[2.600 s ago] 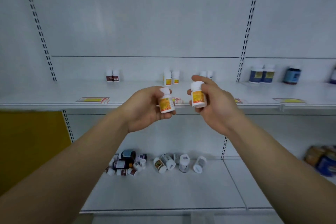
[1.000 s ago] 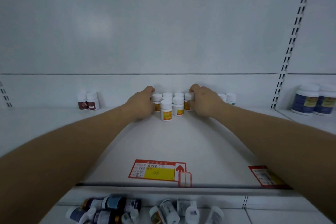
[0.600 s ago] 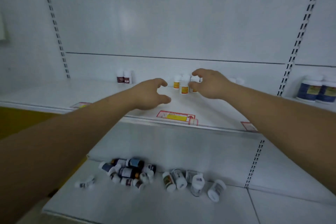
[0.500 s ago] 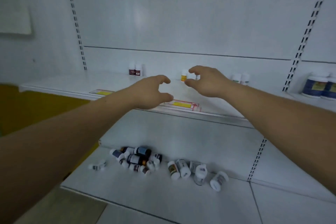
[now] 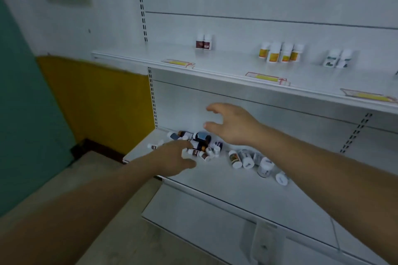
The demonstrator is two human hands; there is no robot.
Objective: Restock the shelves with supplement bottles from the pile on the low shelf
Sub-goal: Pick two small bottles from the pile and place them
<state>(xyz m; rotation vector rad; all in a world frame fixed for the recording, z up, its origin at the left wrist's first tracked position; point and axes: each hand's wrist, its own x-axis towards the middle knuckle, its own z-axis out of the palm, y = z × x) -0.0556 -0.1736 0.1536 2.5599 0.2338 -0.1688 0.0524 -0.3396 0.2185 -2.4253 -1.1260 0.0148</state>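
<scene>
A pile of small supplement bottles (image 5: pixel 202 144) lies on its side on the low shelf (image 5: pixel 226 180), with a few larger white bottles (image 5: pixel 247 158) just to its right. My left hand (image 5: pixel 174 157) hovers at the pile's near left side, fingers loose and holding nothing. My right hand (image 5: pixel 230 123) hangs above the pile with spread fingers, also empty. On the upper shelf (image 5: pixel 226 66) stand several yellow-labelled bottles (image 5: pixel 280 52), two dark-red-labelled bottles (image 5: pixel 203 42) and two white bottles with dark labels (image 5: pixel 337 61).
Price tags (image 5: pixel 266 77) lie along the upper shelf's front edge. A yellow panel (image 5: pixel 97 101) and a teal wall (image 5: pixel 19 114) stand to the left, with bare floor (image 5: pixel 86 178) below. A slotted upright (image 5: pixel 153 97) borders the shelves' left end.
Both hands set their yellow-labelled bottles among those on the upper shelf, let go, and dropped down to the pile on the low shelf. The view swung down and left.
</scene>
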